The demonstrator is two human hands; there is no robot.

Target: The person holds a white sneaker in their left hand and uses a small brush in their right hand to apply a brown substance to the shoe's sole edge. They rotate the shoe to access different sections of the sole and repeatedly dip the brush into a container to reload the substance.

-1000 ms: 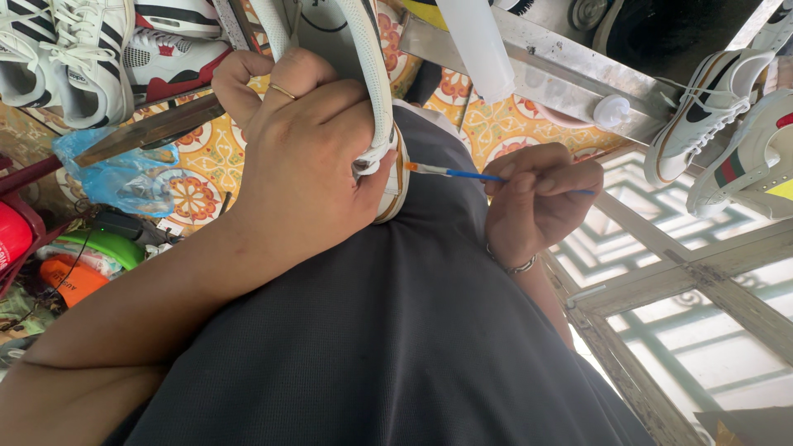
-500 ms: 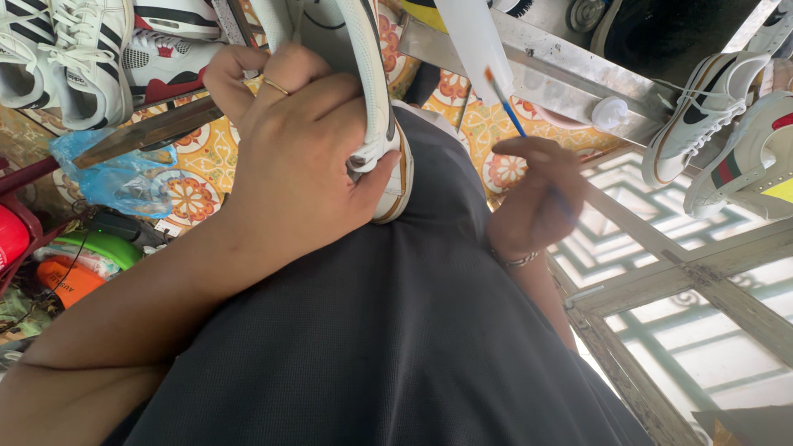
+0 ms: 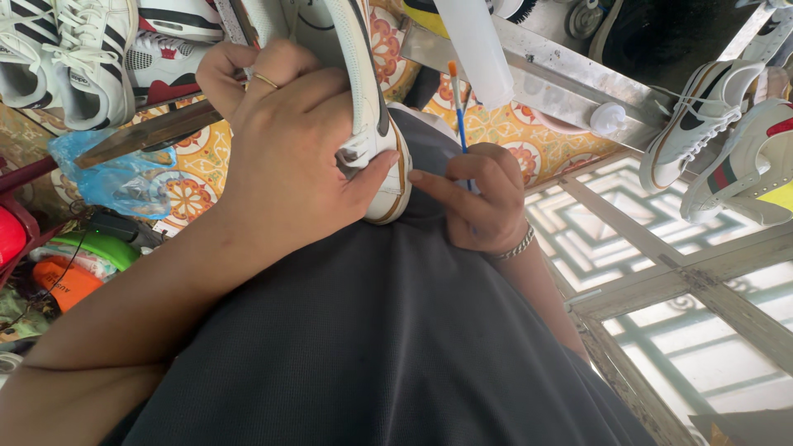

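My left hand [image 3: 285, 153] grips a white sneaker with a black stripe and tan sole [image 3: 368, 107], held heel-down against my dark grey shirt [image 3: 363, 347]. A gold ring sits on one finger of that hand. My right hand [image 3: 479, 198], with a silver bracelet at the wrist, holds a thin blue paintbrush [image 3: 457, 103] upright, its orange end pointing up. The right index finger reaches toward the sneaker's heel, close to my left thumb.
White sneakers [image 3: 70, 58] lie at top left and more pairs [image 3: 719, 124] at right. A white bottle [image 3: 475, 45], a blue plastic bag [image 3: 116, 177], a patterned tile floor [image 3: 194, 177], a metal bar [image 3: 570, 83] and green and orange items [image 3: 78, 264] surround me.
My right hand has swung the brush from lying sideways against the sneaker's heel to standing upright, and the hand has moved closer to the heel. The left hand keeps its grip.
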